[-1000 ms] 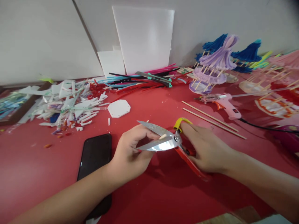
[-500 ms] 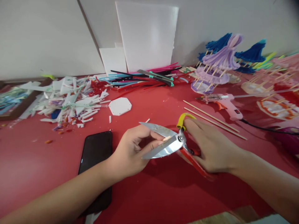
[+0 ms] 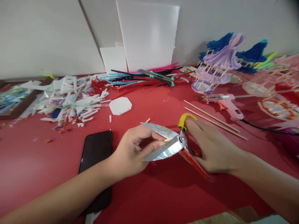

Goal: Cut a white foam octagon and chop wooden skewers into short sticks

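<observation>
My right hand (image 3: 207, 143) is wrapped round the handles of a pair of scissors (image 3: 163, 151), one handle red and the other with a yellow grip. The blades are spread apart and point left. Between them, close to the pivot, lies the end of a thin wooden stick (image 3: 168, 139). My left hand (image 3: 135, 149) pinches that stick between thumb and fingers, most of it hidden by the hand. A pale stick tip (image 3: 148, 120) shows just behind the left hand. Two longer wooden sticks (image 3: 215, 123) lie on the red table beyond my right hand.
A black phone (image 3: 95, 152) lies left, partly under my left forearm. Behind are a white octagonal plate (image 3: 120, 105), a scrap heap (image 3: 70, 99), pipe cleaners (image 3: 130, 77) with a utility knife (image 3: 158, 77), a pink glue gun (image 3: 227, 105) with its cord, and a purple carousel-like model (image 3: 220, 63).
The scissor blades have spread slightly wider, the lower one dropping a little. Both hands stay in nearly the same place, and the view has shifted very slightly.
</observation>
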`<move>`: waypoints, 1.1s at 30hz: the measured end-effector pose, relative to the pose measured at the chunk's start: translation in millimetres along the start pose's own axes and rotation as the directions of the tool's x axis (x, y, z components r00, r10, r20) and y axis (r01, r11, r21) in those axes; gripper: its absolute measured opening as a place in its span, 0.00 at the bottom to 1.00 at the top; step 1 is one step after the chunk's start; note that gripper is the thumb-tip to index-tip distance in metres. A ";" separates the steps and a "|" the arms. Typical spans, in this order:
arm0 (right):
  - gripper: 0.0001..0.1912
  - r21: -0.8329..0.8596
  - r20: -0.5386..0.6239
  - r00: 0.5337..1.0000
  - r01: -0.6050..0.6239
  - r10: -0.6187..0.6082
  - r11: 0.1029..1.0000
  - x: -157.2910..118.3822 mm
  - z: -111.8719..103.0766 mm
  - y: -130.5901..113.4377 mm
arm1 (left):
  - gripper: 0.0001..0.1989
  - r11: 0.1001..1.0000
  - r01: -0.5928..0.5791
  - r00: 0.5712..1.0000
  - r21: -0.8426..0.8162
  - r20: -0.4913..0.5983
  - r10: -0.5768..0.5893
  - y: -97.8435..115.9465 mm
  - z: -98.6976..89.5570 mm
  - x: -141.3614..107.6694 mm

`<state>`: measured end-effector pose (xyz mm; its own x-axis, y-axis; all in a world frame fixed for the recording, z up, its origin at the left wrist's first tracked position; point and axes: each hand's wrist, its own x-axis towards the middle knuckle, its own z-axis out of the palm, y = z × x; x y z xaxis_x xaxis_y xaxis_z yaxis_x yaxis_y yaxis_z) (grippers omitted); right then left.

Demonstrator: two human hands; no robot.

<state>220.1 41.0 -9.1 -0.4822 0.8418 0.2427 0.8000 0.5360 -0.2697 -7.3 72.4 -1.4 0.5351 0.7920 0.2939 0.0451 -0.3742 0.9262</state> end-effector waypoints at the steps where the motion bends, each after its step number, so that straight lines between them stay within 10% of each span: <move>1: 0.08 0.003 0.009 1.000 -0.007 0.007 1.000 -0.2 0.0 -0.1 | 0.04 1.000 0.001 1.000 0.011 0.005 -0.001 0.0 -0.3 -0.3; 16: 0.12 0.019 -0.039 0.997 -0.059 0.060 0.998 -5.9 5.5 0.9 | 0.04 0.999 0.035 0.999 -0.025 0.005 -0.035 2.2 2.7 0.0; 21: 0.10 0.137 -0.035 0.998 -0.040 0.045 0.990 -3.0 -0.5 -5.0 | 0.04 0.994 -0.109 0.977 -0.022 0.183 0.111 3.8 2.2 -0.5; 26: 0.09 0.090 -0.107 0.981 -0.153 0.162 0.984 0.8 -3.7 3.5 | 0.04 0.997 0.020 1.000 -0.070 -0.012 -0.021 -1.5 4.8 -1.0; 33: 0.03 0.097 -0.129 0.969 -0.199 0.211 0.975 3.2 -1.6 14.6 | 0.06 0.983 0.097 0.995 -0.153 -0.008 -0.100 -1.5 7.5 -0.2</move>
<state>230.8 51.4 -10.7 -0.2525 0.9202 0.2989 0.8414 0.3614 -0.4017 -1.2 69.2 -4.7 0.5214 0.8290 0.2020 -0.0322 -0.2174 0.9756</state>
